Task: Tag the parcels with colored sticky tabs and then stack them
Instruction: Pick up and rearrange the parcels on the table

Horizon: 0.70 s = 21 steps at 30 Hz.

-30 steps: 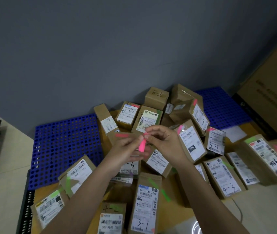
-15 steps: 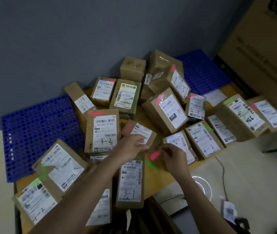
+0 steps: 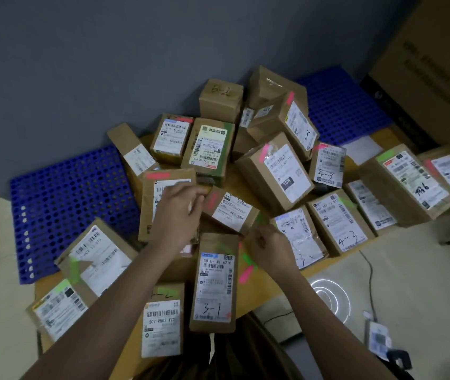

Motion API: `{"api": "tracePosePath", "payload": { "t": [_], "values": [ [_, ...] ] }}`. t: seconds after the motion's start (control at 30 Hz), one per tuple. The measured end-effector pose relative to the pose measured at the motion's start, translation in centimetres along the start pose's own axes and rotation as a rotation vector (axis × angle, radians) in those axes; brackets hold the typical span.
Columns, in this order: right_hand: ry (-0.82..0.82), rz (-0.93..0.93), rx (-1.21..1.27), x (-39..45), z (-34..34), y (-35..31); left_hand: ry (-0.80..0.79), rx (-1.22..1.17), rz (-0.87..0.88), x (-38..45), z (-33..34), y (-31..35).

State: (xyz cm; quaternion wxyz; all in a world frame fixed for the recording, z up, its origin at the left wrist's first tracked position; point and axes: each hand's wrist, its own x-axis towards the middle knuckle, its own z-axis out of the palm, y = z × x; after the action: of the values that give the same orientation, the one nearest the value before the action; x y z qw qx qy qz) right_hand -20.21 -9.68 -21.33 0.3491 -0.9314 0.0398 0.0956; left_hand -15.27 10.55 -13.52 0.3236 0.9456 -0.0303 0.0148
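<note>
Grey wall backs a desk [image 3: 270,293] heaped with light, stiff parcels; left hand [image 3: 176,215] rests spread on one [image 3: 163,204], right hand [image 3: 269,246], curled, presses a flimsy pink tab [image 3: 245,274] near the front edge.

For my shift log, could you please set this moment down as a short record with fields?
setting: brown parcels heaped on a blue perforated pallet
left hand: over the parcels, beside the small parcel with a pink tab; grip unclear
right hand: fingers curled, beside the parcel marked 3-1; hold unclear
loose tabs: pink tab and green tab right of it
tagged: several parcels bear tabs
</note>
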Motion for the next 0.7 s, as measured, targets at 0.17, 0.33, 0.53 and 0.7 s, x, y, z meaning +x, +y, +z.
{"api": "tracePosePath", "payload": {
  "t": [0.17, 0.33, 0.53, 0.7],
  "values": [
    [0.086, -0.146, 0.151, 4.4, -1.2, -5.4, 0.098, 0.166, -0.223, 1.7, -1.4, -4.1],
    [0.008, -0.252, 0.177, 11.2, -0.5, -10.3, 0.047, 0.012, -0.376, 4.7, -2.7, -6.3],
    [-0.111, -0.183, 0.09, 20.4, 1.5, -13.5, -0.108, -0.106, -0.515, 11.5, -3.5, -8.3],
    [-0.311, -0.189, -0.132, 26.8, 3.9, -15.9, -0.195, 0.004, -0.641, 15.3, -3.5, -11.2]
  ]
}}
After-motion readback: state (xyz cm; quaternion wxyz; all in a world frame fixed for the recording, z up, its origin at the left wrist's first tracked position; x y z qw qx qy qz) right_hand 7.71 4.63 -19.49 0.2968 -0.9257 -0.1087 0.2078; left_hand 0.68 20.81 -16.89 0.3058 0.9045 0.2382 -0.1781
